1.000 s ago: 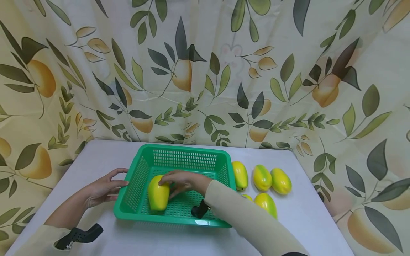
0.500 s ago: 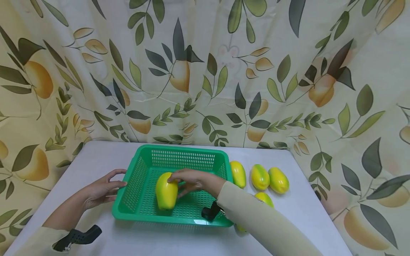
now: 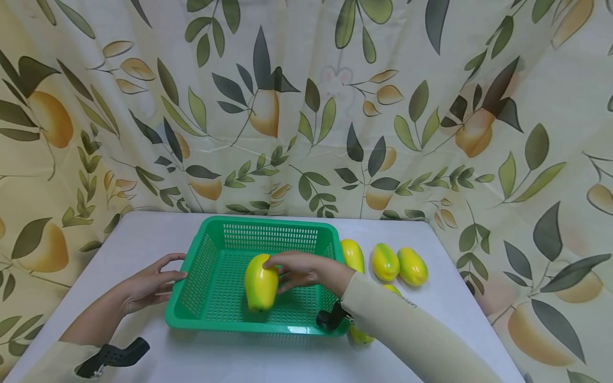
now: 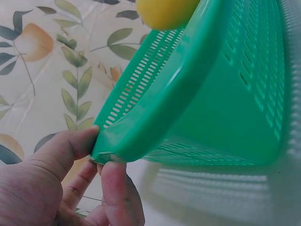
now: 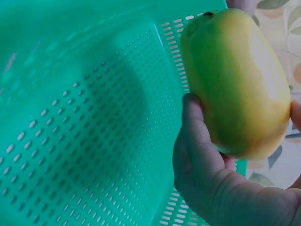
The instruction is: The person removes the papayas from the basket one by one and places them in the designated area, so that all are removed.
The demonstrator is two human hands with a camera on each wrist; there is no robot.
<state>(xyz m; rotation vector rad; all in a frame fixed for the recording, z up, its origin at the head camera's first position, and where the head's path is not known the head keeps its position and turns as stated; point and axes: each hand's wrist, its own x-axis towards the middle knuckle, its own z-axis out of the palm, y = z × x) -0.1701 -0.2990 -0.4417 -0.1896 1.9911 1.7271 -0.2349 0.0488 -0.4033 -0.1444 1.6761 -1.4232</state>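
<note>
In the head view, my right hand (image 3: 306,268) holds a yellow-green mango (image 3: 261,284) inside a green plastic basket (image 3: 268,219). The right wrist view shows fingers and thumb on opposite sides of the mango (image 5: 235,84), its dark tip pointing up and the perforated basket floor below it. My left hand (image 3: 150,284) is at the basket's left end. Up close in the left wrist view, the thumb and fingers of that hand (image 4: 70,183) pinch the basket rim (image 4: 155,113). The basket stands on a table with a white cover.
Right of the basket lie several more mangoes, among them one mango (image 3: 385,262) beside another mango (image 3: 413,267). My right forearm partly covers a mango (image 3: 360,335) near the basket's front corner. A leaf-and-fruit patterned curtain (image 3: 306,106) hangs behind the white table (image 3: 230,356).
My right hand has carried the mango rightward and slightly upward within the basket. My left hand keeps its place at the rim. The head view has shifted a little.
</note>
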